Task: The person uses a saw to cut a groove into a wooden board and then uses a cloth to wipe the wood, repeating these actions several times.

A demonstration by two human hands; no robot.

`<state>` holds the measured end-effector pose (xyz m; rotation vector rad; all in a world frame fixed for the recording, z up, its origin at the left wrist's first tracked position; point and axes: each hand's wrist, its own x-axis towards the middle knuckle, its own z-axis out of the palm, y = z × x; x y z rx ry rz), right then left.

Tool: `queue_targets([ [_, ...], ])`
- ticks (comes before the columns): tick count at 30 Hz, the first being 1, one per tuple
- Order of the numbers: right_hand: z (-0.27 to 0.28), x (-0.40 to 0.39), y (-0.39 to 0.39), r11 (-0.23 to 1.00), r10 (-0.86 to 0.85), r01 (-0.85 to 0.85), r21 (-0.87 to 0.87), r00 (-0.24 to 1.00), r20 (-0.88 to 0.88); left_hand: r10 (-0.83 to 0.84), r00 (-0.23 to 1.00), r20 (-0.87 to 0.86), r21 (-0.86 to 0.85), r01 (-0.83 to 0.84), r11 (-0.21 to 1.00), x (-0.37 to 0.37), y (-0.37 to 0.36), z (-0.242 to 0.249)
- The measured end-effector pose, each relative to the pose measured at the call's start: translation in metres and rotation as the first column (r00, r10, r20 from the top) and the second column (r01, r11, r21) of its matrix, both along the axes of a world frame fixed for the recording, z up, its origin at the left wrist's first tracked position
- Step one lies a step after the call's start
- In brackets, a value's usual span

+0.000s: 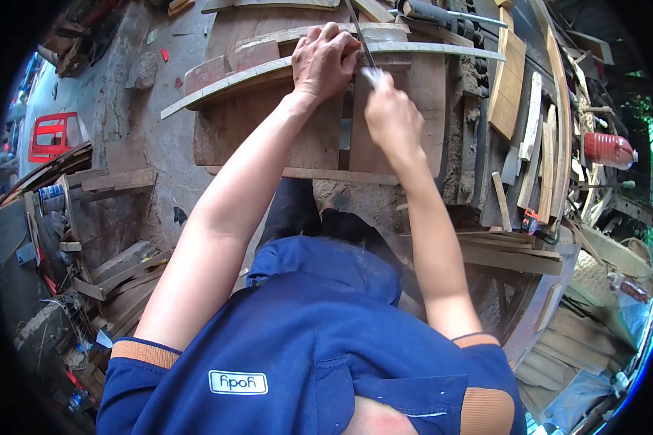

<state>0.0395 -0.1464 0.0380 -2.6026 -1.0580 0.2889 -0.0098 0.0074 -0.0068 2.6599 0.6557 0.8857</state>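
A long, pale, slightly curved wooden strip with several dark lines across it lies over a wooden work table. My left hand is closed over the strip near its middle, fingers curled and pressing down. Just right of it, my right hand is wrapped round the pale handle of a narrow-bladed hand saw. The dark blade crosses the strip beside my left fingers and runs out of the top of the view; its teeth are too small to make out. Short wood blocks sit behind the strip.
Machine parts and planks crowd the right side, with a red bottle beyond. Scrap boards are piled at lower left. A red plastic crate or stool stands far left. A gap splits the table top.
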Motion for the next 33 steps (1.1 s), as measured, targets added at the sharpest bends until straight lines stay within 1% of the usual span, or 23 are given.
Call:
queue_targets([
  [1,-0.002,0.009,0.018,1.0,-0.016,0.016,-0.011,1.0,-0.017,-0.002,1.0,0.007,-0.015,0.002,1.0,0.004,0.0,0.001],
  [4,-0.001,0.01,0.028,1.0,-0.018,0.018,0.004,0.999,0.037,-0.029,0.999,0.026,-0.006,0.029,1.0,0.002,0.001,0.0],
  [6,0.004,0.007,0.02,0.998,-0.01,0.01,-0.058,1.0,-0.001,-0.062,0.998,0.02,0.0,0.062,0.998,0.0,0.001,0.001],
  [7,0.004,0.007,0.019,0.999,-0.005,0.005,-0.054,1.0,-0.002,-0.066,0.997,0.029,-0.01,0.067,0.998,0.0,0.002,0.001],
  [9,0.003,0.01,0.023,0.998,-0.026,0.022,-0.055,0.996,-0.081,-0.062,0.997,0.044,-0.011,0.062,0.998,0.0,0.002,0.0],
  [10,0.002,0.009,0.025,0.998,-0.007,0.006,-0.067,1.0,-0.011,-0.05,0.997,0.055,-0.01,0.051,0.999,0.001,0.001,0.001],
  [14,-0.003,0.012,0.027,0.999,-0.022,0.022,-0.035,1.0,0.007,-0.032,0.996,0.085,-0.021,0.034,0.999,0.004,-0.001,0.0],
  [17,0.0,0.004,0.01,0.999,0.007,-0.007,-0.044,1.0,0.0,-0.024,0.999,0.041,0.018,0.024,1.0,0.003,0.0,0.001],
  [18,-0.003,-0.004,-0.007,1.0,0.003,-0.003,-0.02,1.0,-0.004,-0.025,0.999,0.045,0.03,0.023,0.999,0.003,-0.001,0.002],
  [19,0.001,-0.01,-0.02,0.999,-0.015,0.014,-0.034,0.999,-0.044,-0.029,0.998,0.054,0.026,0.028,0.999,0.007,0.0,0.002],
  [21,0.008,-0.007,-0.024,0.999,-0.002,0.0,-0.034,0.999,-0.044,-0.02,0.999,0.037,0.013,0.02,1.0,0.005,0.0,0.0],
  [23,0.003,0.008,0.003,1.0,0.022,-0.022,-0.012,1.0,-0.007,-0.035,0.997,0.072,-0.016,0.036,0.999,0.006,0.001,-0.003],
  [25,0.001,0.016,0.032,0.999,-0.007,0.007,-0.041,1.0,0.013,-0.011,0.999,0.037,-0.042,0.012,0.999,0.006,0.0,-0.002],
  [27,0.001,0.013,0.024,0.999,-0.016,0.016,-0.041,1.0,-0.007,-0.021,0.999,0.042,-0.044,0.023,0.999,0.003,-0.003,-0.003],
  [29,0.007,0.011,0.02,0.998,-0.005,0.005,-0.058,1.0,-0.005,-0.088,0.996,0.029,-0.002,0.088,0.996,-0.001,-0.001,0.0],
  [30,0.007,0.009,0.019,0.996,0.003,-0.004,-0.084,1.0,-0.013,-0.078,0.996,0.039,-0.016,0.079,0.997,0.0,-0.001,0.0],
  [31,0.006,0.011,0.023,0.997,0.019,-0.019,-0.08,1.0,-0.012,-0.078,0.996,0.054,-0.006,0.079,0.997,-0.001,-0.001,0.001],
  [33,0.0,0.012,0.026,0.998,0.004,-0.004,-0.062,1.0,0.005,-0.039,0.998,0.054,-0.041,0.042,0.998,0.002,-0.004,0.001],
])
